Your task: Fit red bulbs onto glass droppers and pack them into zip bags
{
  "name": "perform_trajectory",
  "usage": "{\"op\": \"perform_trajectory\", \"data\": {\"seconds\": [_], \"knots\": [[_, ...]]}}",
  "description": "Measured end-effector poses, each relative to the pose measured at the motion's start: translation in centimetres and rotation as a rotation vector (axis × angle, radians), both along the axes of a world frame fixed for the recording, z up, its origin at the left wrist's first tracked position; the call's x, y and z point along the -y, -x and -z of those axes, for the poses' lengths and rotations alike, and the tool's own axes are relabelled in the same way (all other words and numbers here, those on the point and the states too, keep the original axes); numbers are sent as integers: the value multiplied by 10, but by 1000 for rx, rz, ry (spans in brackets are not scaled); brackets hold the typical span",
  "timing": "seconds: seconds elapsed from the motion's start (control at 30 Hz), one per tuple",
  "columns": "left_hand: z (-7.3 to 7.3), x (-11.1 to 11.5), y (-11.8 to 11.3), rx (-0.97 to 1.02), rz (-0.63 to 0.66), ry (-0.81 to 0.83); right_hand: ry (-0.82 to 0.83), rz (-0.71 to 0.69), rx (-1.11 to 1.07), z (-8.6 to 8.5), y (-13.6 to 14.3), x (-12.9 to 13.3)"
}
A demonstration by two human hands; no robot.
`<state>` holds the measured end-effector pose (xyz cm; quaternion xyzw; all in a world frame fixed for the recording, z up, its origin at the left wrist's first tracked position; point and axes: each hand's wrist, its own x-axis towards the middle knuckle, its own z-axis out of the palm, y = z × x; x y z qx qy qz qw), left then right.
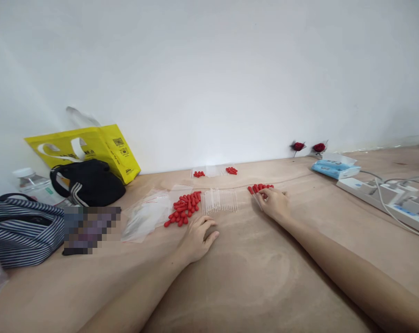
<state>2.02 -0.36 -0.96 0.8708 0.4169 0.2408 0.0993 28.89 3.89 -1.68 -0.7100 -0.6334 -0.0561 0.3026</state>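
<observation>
My right hand (pixel 274 204) is closed in a pinch on a thin clear dropper tube (pixel 258 202), beside a row of red rubber dropper bulbs (pixel 256 188). Its fingers partly cover that row. My left hand (pixel 199 237) lies on the table with fingers apart and nothing in them, just below a loose heap of red bulbs (pixel 185 208). Between the hands and farther back, several clear dropper tubes (pixel 219 200) lie side by side in a row.
Clear plastic bags (pixel 147 215) lie left of the heap. Filled bags with red bulbs (pixel 232 170) rest near the wall. At left are a yellow bag (pixel 122 155), black cap (pixel 94 182), bottle and striped pouch (pixel 29 231). At right are tissues (pixel 336 167), a power strip (pixel 385 199) and cables.
</observation>
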Motion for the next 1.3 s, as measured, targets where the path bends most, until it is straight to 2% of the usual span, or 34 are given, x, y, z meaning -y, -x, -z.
{"op": "perform_trajectory", "data": {"seconds": [0.13, 0.23, 0.3, 0.4, 0.47, 0.57, 0.9, 1.03, 1.13, 1.2, 1.3], "knots": [[0, 2, -1, -3, 13, -14, 78, -87, 71, -1, 31, 0], [-1, 1, -1, -34, -31, -66, 210, -32, 79, -7, 52, -10], [-4, -2, 2, -71, -149, -155, 316, 13, 64, -11, 61, -18], [-12, -13, 16, -108, -420, -301, 417, 40, 35, -15, 67, -28], [-17, -21, 27, -130, -602, -329, 435, 45, 21, -15, 67, -32], [-20, -31, 39, -177, -692, -315, 454, 44, 8, -16, 67, -35], [-16, -47, 32, -218, -700, -276, 493, 46, -38, -21, 71, -37], [-19, -51, 32, -178, -733, -238, 469, 39, -53, -20, 71, -37], [-24, -45, 30, -116, -742, -278, 427, 12, -54, -22, 67, -35], [-27, -36, 27, -57, -651, -327, 378, -24, -48, -24, 61, -29], [-24, -19, 19, 20, -303, -314, 303, -108, -32, -24, 52, -12]]}}
